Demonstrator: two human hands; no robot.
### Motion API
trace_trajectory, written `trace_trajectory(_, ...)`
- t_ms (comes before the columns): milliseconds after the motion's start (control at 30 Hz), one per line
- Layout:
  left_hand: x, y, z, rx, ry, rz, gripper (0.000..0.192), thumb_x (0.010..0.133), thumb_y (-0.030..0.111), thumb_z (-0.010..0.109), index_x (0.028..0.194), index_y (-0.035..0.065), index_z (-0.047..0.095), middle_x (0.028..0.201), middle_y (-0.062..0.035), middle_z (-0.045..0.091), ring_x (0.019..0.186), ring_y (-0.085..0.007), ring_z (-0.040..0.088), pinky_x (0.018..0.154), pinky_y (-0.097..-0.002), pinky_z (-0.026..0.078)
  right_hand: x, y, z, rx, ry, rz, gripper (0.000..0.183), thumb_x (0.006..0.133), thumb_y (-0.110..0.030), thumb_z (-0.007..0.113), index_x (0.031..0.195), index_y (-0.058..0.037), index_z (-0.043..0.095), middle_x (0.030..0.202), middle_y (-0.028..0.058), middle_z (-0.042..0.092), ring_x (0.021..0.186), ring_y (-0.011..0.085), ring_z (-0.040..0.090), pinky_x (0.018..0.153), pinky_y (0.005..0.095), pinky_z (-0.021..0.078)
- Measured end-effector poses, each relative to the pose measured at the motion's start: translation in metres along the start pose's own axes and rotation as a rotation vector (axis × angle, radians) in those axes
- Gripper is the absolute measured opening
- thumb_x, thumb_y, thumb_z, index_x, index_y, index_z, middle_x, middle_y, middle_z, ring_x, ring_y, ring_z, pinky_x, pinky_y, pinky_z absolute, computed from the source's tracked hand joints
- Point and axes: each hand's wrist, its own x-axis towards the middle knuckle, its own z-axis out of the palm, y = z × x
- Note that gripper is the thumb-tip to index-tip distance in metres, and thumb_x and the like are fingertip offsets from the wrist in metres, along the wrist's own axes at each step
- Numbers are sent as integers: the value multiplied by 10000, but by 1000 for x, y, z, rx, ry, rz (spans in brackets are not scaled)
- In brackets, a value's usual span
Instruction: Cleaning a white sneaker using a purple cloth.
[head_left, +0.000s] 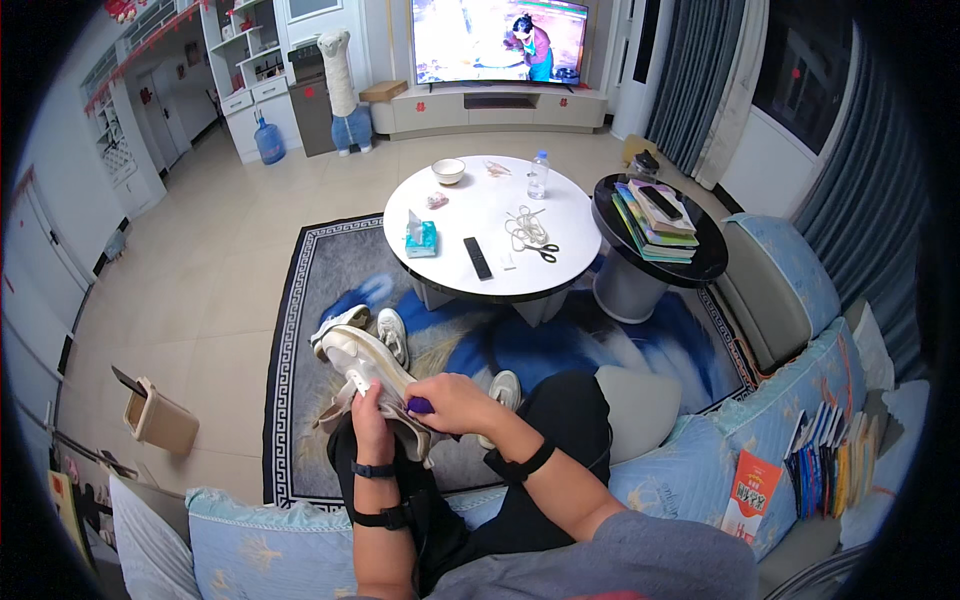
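A white and beige sneaker rests over my left knee, its toe pointing away from me. My left hand grips the shoe near its opening, with the thumb against a white tongue-like piece. No lace shows in the part of the shoe I can see. My right hand is closed around a purple handle at the shoe's right side. The working end of that tool is hidden, so its kind is unclear. Just beyond, another white sneaker stands on the rug.
A round white table ahead bears white cord, scissors, a remote control, a tissue pack, a bowl and a water bottle. Books lie on a black side table. A bin stands left.
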Motion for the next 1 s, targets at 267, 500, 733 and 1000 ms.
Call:
trace_trajectory(267,-10,0,12,161,-136,-137,301,971,186,535,1182,-23,578,1110,-68,638,978,-150,606,863,-282,469,16,4,17,17,402,26,178,804,-196,670,945,-97,625,883,129,660,814,378,629,675,436,502)
trace_trajectory(500,-7,-6,6,240,-49,-67,267,987,199,523,1126,-14,601,1035,-53,647,903,-142,609,810,-288,472,16,9,18,21,419,10,162,803,-208,680,920,-101,643,864,133,662,800,372,631,667,431,501)
trace_trajectory(733,-8,3,7,85,60,7,273,985,209,516,1119,-16,590,1032,-62,635,884,-167,605,812,-311,475,-4,7,0,73,-73,15,202,751,-199,698,923,-95,677,826,162,671,785,363,643,680,409,502)
trace_trajectory(1000,-5,1,0,155,-10,-53,294,979,202,521,1163,-22,576,1055,-58,634,911,-156,601,830,-299,469,3,7,6,29,67,-24,202,774,-209,697,928,-86,653,834,156,668,797,377,636,678,427,502)
